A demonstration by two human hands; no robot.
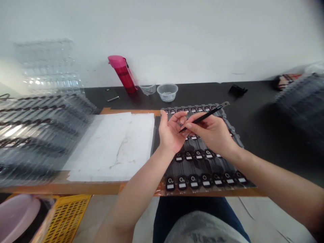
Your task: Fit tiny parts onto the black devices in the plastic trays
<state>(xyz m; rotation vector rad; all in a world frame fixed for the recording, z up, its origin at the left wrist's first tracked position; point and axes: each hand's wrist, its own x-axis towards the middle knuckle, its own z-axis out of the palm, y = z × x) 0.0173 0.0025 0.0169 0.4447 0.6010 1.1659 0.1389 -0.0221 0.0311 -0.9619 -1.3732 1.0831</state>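
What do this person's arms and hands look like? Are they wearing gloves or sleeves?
The left hand and right hand are bare, with no gloves, and no ring or watch shows. The left forearm and right forearm are bare too, with no sleeves in view. Dark blue trousers show below.

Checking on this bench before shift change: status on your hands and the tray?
Left hand palm up over the tray. Right hand pinching black tool, low end at left fingers. Tray of black parts below. Stacked plastic trays off left.
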